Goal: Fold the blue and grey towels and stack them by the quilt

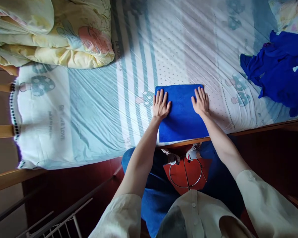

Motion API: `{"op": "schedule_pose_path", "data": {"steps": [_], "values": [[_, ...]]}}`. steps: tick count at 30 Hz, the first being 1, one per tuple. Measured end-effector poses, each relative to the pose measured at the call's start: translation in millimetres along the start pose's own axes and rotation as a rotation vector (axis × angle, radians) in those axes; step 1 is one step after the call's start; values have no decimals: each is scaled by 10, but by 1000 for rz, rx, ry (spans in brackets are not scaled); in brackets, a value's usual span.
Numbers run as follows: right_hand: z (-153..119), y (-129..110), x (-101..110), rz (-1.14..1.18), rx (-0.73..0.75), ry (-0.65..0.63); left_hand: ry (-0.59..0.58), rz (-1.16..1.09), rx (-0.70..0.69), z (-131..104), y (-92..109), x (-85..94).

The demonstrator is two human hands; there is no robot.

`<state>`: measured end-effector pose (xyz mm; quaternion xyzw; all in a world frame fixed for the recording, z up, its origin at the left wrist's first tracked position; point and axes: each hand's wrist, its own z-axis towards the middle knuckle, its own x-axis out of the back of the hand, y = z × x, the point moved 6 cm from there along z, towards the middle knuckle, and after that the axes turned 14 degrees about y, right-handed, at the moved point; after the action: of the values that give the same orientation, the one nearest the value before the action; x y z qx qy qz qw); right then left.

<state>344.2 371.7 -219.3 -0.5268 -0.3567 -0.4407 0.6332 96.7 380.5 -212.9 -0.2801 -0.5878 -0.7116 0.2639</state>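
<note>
Left hand (161, 105), right hand (201, 101) flat on blue cloth (182, 114), at its sides.
Cloth on bed (94, 99) edge; crumpled blue heap (280, 72), maybe clothing.

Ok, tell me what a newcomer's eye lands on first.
The flat blue cloth at the near edge of the bed stands out first, left hand and right hand spread over its sides. Then come the crumpled blue fabric on the right and the yellow quilt at upper left.
</note>
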Motion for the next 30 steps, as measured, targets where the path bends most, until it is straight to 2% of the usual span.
{"op": "schedule_pose_path", "data": {"steps": [2, 4, 7, 9, 11, 13, 17, 20, 24, 27, 30], "values": [[31, 83, 89, -23, -78, 46, 58, 19, 59, -5, -22, 103], [-100, -59, 142, -12, -41, 27, 60, 15, 61, -147, 86, 124], [-620, -488, 164, 73, 106, -88, -69, -46, -10, -659, 360, 9], [-1011, -646, 190, 115, 129, -162, -134, -56, 6, -1070, 434, -26], [-1272, -572, 285, 94, 38, -152, -101, 0, 85, -1399, 377, 61], [-1404, -354, 454, 68, -77, -101, -57, 58, 158, -1630, 285, 216], [-1592, 155, 906, 121, -303, -26, 21, 138, 346, -1929, 169, 534], [-1859, 381, 1148, 254, -450, -39, 46, 87, 455, -2092, 203, 621], [-2209, 382, 1264, 459, -579, -2, 84, -106, 606, -2202, 298, 645], [-2351, 278, 1217, 513, -677, -13, 89, -186, 705, -2227, 380, 681], [-2381, 187, 1139, 510, -756, -55, 78, -230, 733, -2250, 479, 698]]}}
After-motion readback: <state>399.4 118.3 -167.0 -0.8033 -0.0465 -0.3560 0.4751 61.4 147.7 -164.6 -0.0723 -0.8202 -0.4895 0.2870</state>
